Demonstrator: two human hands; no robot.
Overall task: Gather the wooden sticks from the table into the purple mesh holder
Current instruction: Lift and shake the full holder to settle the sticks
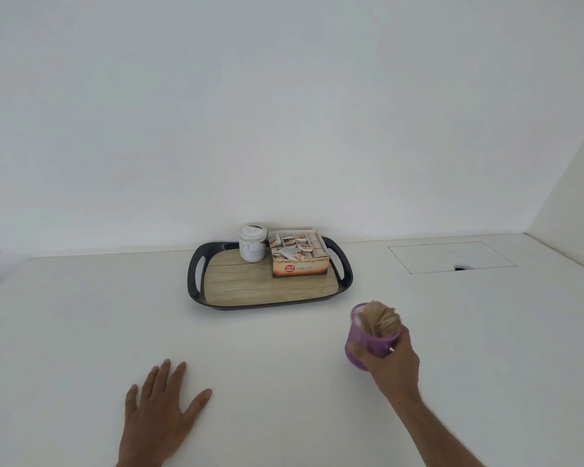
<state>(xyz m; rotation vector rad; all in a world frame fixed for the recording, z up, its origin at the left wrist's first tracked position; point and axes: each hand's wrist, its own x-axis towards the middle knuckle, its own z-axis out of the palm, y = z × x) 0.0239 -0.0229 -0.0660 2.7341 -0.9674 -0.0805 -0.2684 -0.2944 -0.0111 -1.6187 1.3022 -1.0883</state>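
Observation:
The purple mesh holder (363, 335) is at the right of the white table, tilted a little, and a bunch of wooden sticks (381, 318) stands in it. My right hand (393, 362) grips the holder from its near side, fingers curled round its wall. My left hand (162, 412) lies flat on the table at the lower left, fingers spread, holding nothing. I see no loose sticks on the table.
A dark tray (196, 284) with a wood-look base stands at the back centre, carrying a white jar (252, 244) and an open box of tea sachets (299, 256). A rectangular hatch (450, 256) is set into the tabletop at the back right. White walls close in behind and on the right.

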